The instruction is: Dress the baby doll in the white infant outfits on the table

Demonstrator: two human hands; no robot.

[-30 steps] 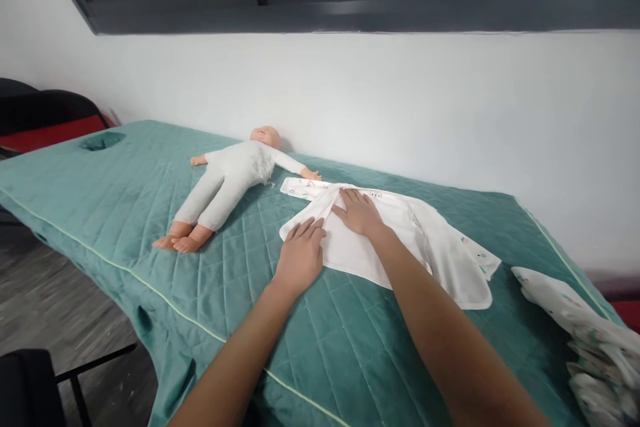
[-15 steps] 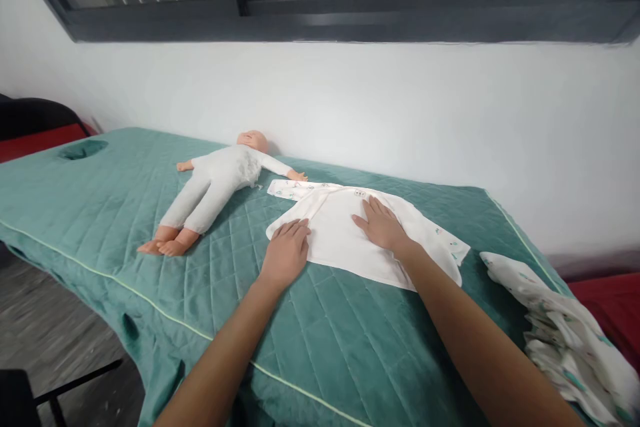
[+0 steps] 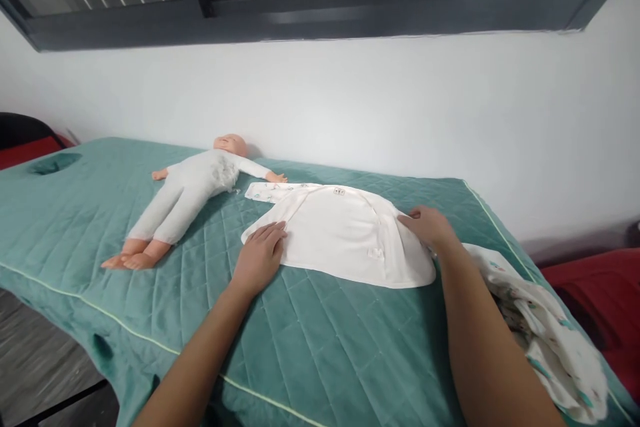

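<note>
A white baby shirt (image 3: 333, 230) is spread on the green quilted cover, its left sleeve with small prints stretched toward the doll. My left hand (image 3: 261, 250) lies flat on the shirt's left side, fingers together and extended. At the shirt's right edge, my right hand (image 3: 427, 227) has its thumb and fingers closed on the cloth near the sleeve, which the hand mostly hides. A baby doll (image 3: 193, 190) in a white body lies on its back to the left, one of its hands close to the shirt's sleeve.
The green quilted cover (image 3: 320, 340) drapes over the bed, with a hole at the far left. A crumpled printed white cloth (image 3: 545, 327) lies at right beside my forearm. Behind are a white wall (image 3: 320, 107) and a barred window; red chairs (image 3: 600, 300) stand beyond the bed's ends.
My right hand has moved from the shirt's middle to its right edge and closed on the cloth there. My left hand stays flat on the shirt. The view has shifted slightly right.
</note>
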